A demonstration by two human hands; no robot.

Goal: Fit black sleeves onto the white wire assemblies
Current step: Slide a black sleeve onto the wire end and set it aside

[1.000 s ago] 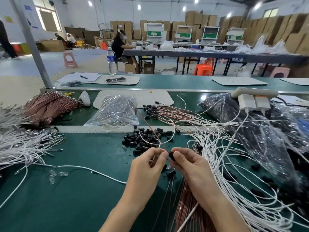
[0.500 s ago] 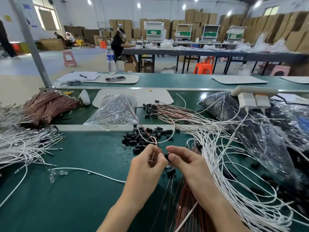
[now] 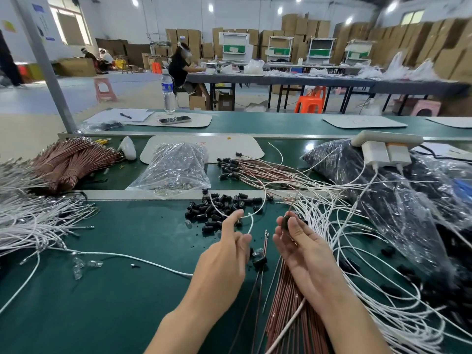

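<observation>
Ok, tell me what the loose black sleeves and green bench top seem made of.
Black sleeves: likely moulded plastic or rubber, semi-gloss; small highlights show. Green bench top: probably a rubber or vinyl mat, matte; only soft, diffuse glare.

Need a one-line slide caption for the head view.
Left hand pinches a white wire; right hand grips a black sleeve over the green bench.

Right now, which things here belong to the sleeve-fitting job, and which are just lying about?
In the job: left hand pinching a white wire; right hand holding a black sleeve; sleeve pile; white wire heap.
Lying about: water bottle, phone, pen, power strip.
</observation>
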